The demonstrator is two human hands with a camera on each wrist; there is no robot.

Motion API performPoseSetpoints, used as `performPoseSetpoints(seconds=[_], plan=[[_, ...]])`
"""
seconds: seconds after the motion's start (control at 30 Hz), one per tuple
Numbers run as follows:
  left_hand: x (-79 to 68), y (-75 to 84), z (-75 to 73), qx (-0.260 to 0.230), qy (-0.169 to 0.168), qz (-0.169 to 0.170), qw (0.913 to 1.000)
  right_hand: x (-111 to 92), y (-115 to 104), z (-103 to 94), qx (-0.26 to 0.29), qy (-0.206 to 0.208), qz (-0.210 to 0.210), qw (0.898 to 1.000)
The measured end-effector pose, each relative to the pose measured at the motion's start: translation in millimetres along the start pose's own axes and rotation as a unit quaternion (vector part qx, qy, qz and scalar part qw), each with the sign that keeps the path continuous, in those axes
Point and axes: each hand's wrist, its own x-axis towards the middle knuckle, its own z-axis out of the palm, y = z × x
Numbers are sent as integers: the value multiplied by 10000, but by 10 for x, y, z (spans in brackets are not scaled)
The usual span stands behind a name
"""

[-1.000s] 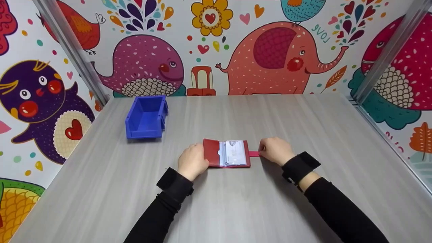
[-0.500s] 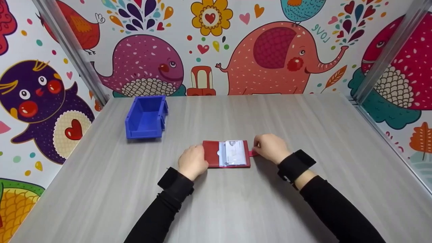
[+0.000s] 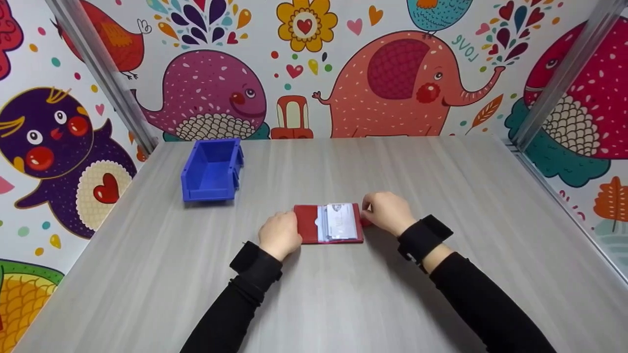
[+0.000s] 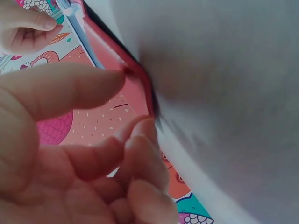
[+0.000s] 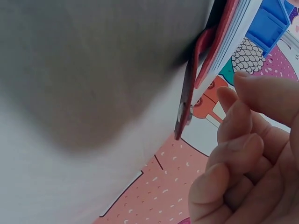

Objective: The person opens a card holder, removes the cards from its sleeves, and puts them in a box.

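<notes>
Card holder (image 3: 306, 226), head view: red, leather-like, spread flat near the middle of the wood-grained table (image 3: 314, 304); its translucent sleeves (image 3: 321, 230) bear a printed card (image 3: 342, 221) whose text is too small to read. Around it, my left hand (image 3: 278, 236) sits at nine o'clock, my right hand (image 3: 390, 212) at three, a blue plastic bin (image 3: 211, 169) at ten; on the patterned wall (image 3: 304, 84), toward one, teal lettering (image 3: 465, 49) reads LOVE, reversed. Left wrist view: I am clamped on the smooth cover (image 4: 105, 49) at its edge. Right wrist view: my loosely bent fingers (image 5: 238, 154) hold nothing; the flat strap (image 5: 188, 84), with round metal snap (image 5: 183, 112), lies apart from them, toward ten o'clock.
</notes>
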Motion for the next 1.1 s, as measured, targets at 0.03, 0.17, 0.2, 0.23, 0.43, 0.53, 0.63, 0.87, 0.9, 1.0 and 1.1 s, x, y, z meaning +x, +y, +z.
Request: performPoseSetpoints(seconds=[0.03, 0.17, 0.2, 0.23, 0.43, 0.53, 0.63, 0.87, 0.9, 1.0, 1.1], plan=[[2, 5, 0, 19, -35, -34, 10000, 6, -5, 2, 5, 9, -20, 10000], [2, 32, -3, 64, -138, -155, 9998, 27, -35, -1, 47, 24, -106, 9999], [0, 35, -3, 71, -143, -173, 9997, 33, -42, 1, 43, 29, -134, 9999], [-2, 36, -3, 79, -150, -184, 9997, 38, -51, 2, 39, 39, -175, 9998], [-9, 30, 0, 71, -143, -203, 9997, 79, -108, 21, 36, 134, -369, 9992], [-9, 29, -2, 69, -139, -187, 9997, 95, -124, 32, 60, 179, -424, 9989], [-9, 25, 0, 74, -128, -162, 9998, 106, -138, 50, 60, 205, -469, 9987], [-13, 10, 4, 86, -47, -51, 9999, 116, -192, 85, 58, 13, -418, 9991], [-15, 8, 3, 79, -44, -40, 10000, 118, -198, 87, 40, -11, -415, 9991], [-19, 3, 0, 38, -63, -34, 10000, 120, -215, 96, 18, -100, -341, 9994], [-19, 0, 0, 8, -76, -43, 10000, 124, -228, 115, -69, -158, -329, 9993]])
